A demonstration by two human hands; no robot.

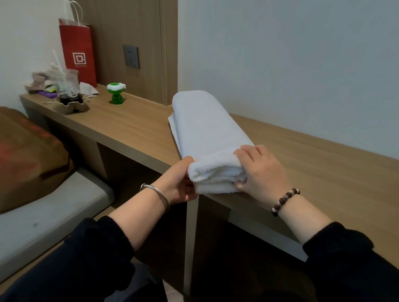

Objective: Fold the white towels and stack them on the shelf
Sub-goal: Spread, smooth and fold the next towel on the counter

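A folded white towel (206,130) lies lengthwise on the wooden shelf (321,163), its near end at the shelf's front edge. My left hand (176,181) holds the near left corner of the towel, thumb on top and fingers underneath. My right hand (260,171) grips the near right side, fingers laid over the top and thumb tucked into the folded layers. The towel shows several stacked layers at its near end.
On the shelf's far left stand a red paper bag (79,52), a plastic cup in a cardboard holder (69,91), a green toy (115,94) and some small items. A wall socket (131,56) sits behind. A grey mattress (25,229) with a brown cushion (18,158) lies at left.
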